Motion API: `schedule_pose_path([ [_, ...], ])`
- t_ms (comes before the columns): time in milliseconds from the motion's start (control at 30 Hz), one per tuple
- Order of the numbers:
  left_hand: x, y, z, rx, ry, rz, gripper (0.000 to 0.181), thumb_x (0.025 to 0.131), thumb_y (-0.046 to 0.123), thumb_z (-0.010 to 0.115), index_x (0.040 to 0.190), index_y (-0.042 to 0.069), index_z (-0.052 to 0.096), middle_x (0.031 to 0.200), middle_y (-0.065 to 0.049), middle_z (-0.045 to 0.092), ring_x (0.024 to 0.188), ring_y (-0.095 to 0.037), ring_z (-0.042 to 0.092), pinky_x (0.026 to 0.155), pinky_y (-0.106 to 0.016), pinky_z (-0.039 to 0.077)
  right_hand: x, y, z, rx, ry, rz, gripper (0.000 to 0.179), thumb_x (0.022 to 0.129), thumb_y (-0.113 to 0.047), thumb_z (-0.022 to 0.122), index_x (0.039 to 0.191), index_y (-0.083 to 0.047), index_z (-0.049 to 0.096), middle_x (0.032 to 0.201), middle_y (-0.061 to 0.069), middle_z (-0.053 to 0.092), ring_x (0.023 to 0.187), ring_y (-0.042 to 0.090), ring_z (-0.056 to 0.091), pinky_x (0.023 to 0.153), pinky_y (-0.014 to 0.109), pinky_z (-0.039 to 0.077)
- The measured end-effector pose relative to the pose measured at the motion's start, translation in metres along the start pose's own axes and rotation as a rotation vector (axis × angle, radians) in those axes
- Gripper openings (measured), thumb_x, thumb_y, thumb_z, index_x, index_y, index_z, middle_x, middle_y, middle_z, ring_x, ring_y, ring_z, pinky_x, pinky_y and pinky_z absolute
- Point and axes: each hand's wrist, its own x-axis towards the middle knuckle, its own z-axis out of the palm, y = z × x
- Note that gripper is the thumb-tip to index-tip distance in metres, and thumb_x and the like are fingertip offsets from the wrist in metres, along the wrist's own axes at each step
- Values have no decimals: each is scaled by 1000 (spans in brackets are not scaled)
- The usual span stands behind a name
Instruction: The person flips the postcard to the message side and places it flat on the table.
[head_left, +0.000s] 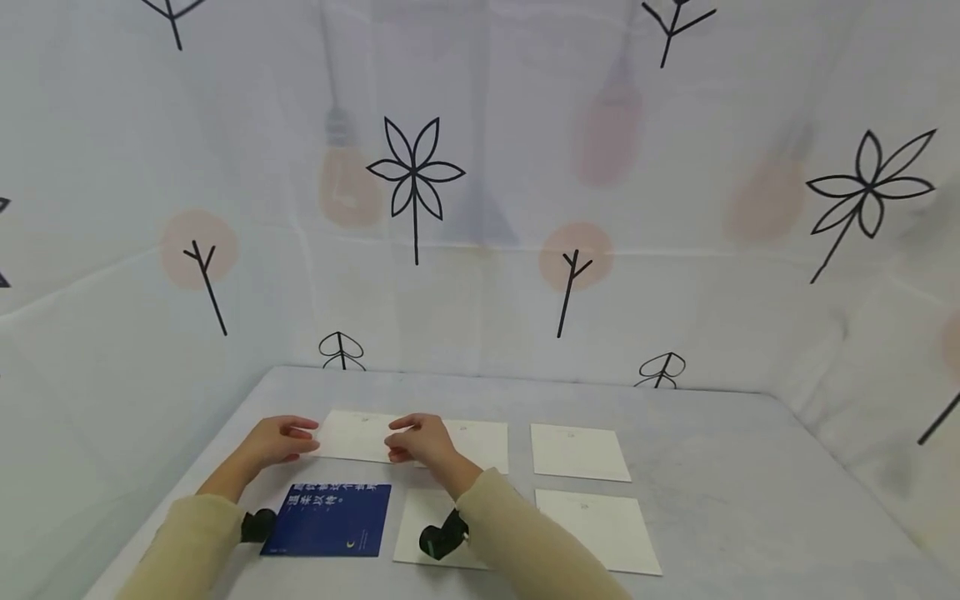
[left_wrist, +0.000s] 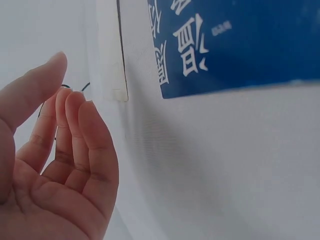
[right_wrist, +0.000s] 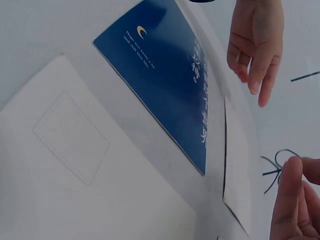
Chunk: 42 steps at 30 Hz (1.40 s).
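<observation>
A blue card [head_left: 330, 521] with white characters and a small yellow moon lies at the front left of the table. Behind it, a white card [head_left: 352, 435] lies flat. My left hand [head_left: 281, 440] hovers by that card's left end, thumb and fingers apart with nothing between them. Over its right end is my right hand [head_left: 423, 440], fingers loosely bent; no object shows in it. In the left wrist view the left hand [left_wrist: 65, 145] is cupped and bare. The right wrist view catches only fingertips of the right hand [right_wrist: 295, 200] at the edge.
More white cards lie in two rows: back middle [head_left: 480, 446], back right [head_left: 580, 452], front middle [head_left: 420, 521] and front right [head_left: 600, 529]. They rest on a pale table [head_left: 720, 492]. A patterned cloth [head_left: 480, 317] hangs behind. Black straps [head_left: 442, 537] sit at the wrists.
</observation>
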Motion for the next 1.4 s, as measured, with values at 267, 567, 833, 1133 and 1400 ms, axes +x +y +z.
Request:
schedule_pose_path([
  [267, -15, 3, 0, 24, -12, 72, 47, 81, 21, 73, 118, -3, 57, 103, -17, 60, 88, -24, 59, 77, -38, 53, -16, -4, 3, -8, -35, -49, 26, 81, -2, 69, 106, 4, 64, 75, 9, 65, 59, 12, 62, 63, 31, 56],
  [567, -33, -4, -2, 66, -41, 133, 50, 79, 29, 74, 117, -1, 59, 104, -12, 61, 92, -24, 58, 79, -39, 53, -34, -4, 8, -10, -24, -70, 24, 81, -3, 70, 103, 3, 65, 71, 4, 63, 59, 13, 62, 63, 30, 56],
  [833, -46, -13, -7, 79, -75, 112, 54, 76, 32, 76, 117, 0, 59, 100, -7, 62, 90, -21, 58, 78, -39, 52, -45, -2, 12, 0, 15, -70, 23, 79, -4, 72, 100, 1, 65, 71, 3, 61, 59, 11, 61, 61, 28, 55],
  [1133, -54, -24, -15, 100, -144, 140, 53, 73, 25, 79, 115, 0, 60, 100, -8, 62, 85, -19, 58, 73, -37, 51, -59, 6, 11, -2, 38, -54, 26, 76, -2, 74, 100, 0, 65, 72, 3, 57, 59, 12, 60, 61, 27, 55],
  [1400, -57, -29, -21, 146, -208, 135, 61, 68, 21, 83, 120, 1, 57, 103, -8, 59, 86, -21, 56, 73, -40, 50, -63, 17, 15, -53, 52, -39, 31, 71, 1, 77, 98, -6, 64, 74, 2, 55, 56, 13, 58, 58, 27, 53],
])
